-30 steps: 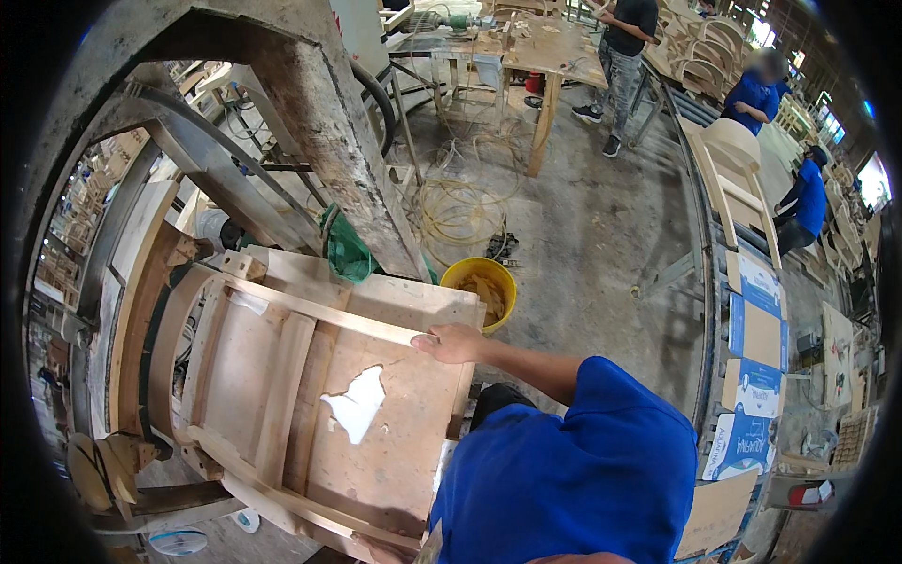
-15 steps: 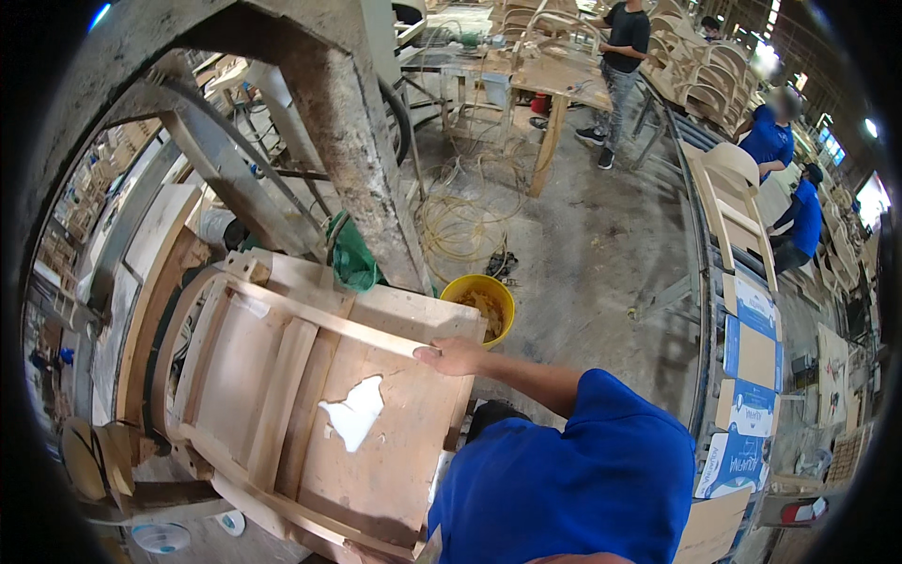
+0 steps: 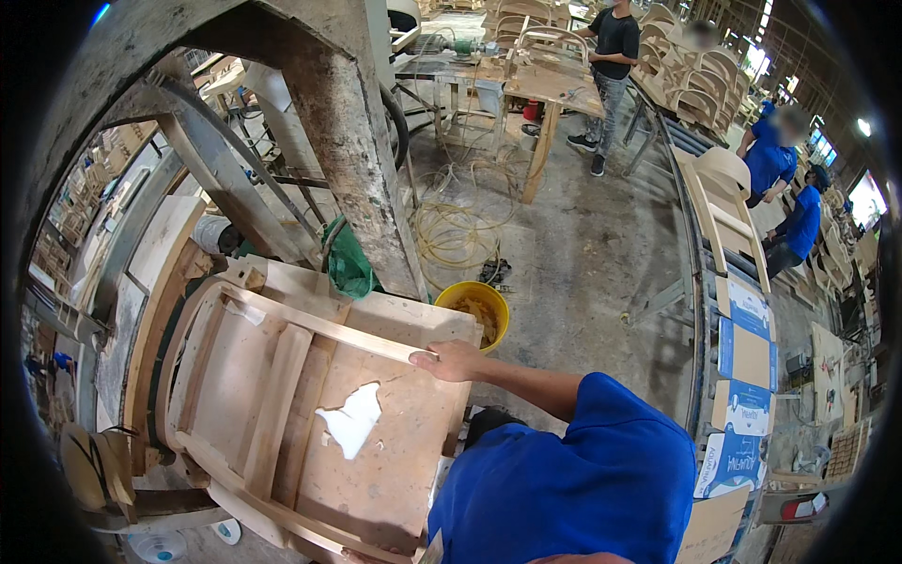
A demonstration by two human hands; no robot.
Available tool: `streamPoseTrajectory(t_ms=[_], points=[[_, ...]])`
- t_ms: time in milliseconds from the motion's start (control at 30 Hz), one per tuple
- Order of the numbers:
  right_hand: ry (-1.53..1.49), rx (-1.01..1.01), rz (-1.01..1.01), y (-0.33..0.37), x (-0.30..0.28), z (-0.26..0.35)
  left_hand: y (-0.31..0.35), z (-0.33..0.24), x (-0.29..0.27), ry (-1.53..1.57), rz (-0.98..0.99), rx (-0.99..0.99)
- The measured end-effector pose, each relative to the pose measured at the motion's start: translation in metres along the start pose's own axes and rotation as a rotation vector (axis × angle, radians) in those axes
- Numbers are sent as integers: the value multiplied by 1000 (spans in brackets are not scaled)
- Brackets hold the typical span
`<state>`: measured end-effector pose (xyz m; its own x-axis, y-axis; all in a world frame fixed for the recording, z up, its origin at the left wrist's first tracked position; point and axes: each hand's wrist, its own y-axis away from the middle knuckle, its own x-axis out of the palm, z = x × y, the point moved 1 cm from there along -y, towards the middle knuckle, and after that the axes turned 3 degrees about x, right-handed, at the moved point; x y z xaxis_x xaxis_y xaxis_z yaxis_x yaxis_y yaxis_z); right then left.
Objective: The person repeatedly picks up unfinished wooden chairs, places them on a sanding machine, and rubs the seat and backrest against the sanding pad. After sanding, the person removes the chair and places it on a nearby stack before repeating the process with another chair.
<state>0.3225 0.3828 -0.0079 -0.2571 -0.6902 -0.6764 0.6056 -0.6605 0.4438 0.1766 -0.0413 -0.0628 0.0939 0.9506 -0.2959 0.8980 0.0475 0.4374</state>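
Note:
A pale wooden chair frame [image 3: 268, 414] lies on a worn wooden worktable [image 3: 423, 324]. It has a curved end at the left, two long rails and crossbars between them. My right hand [image 3: 451, 361] is closed round the near end of the upper rail. At the lower edge of the picture, a small bit of what seems to be my left hand [image 3: 351, 556] shows by the end of the other rail. Its fingers are mostly cut off. Between the rails, a white irregular patch [image 3: 352, 419] shows on the tabletop.
A heavy metal machine frame [image 3: 348, 141] rises beside the table, with a green bag [image 3: 349, 268] hanging by it. A yellow bucket [image 3: 498, 329] and coiled hoses [image 3: 451, 226] are on the floor. Roller conveyor, flattened cartons [image 3: 749, 409] and several co-workers are at the right.
The view has shifted slightly. My right hand stays on the rail and the chair frame keeps nearly the same place on the table. Co-workers at the far right have changed posture a little.

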Motion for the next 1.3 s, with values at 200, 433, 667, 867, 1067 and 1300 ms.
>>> streamPoseTrajectory(t_ms=[200, 433, 667, 867, 1067, 1300], points=[[-9, -28, -19, 1, 0, 0, 5, -2, 4, -1, -2, 10], [25, -37, -24, -4, 7, 10, 3, 3, -10, 21, -39, 21], [-100, 180, 48, -6, 10, -13, 5, 29, -57, 109, -10, -17], [-207, 116, -21, -13, 31, -15, 32, 18, -63, 216, 40, -91], [-332, 68, 10, -10, 25, -9, 46, 22, -58, 450, 132, -92], [-320, 91, 15, -9, 21, -3, 47, 26, -58, 470, 164, -189]])
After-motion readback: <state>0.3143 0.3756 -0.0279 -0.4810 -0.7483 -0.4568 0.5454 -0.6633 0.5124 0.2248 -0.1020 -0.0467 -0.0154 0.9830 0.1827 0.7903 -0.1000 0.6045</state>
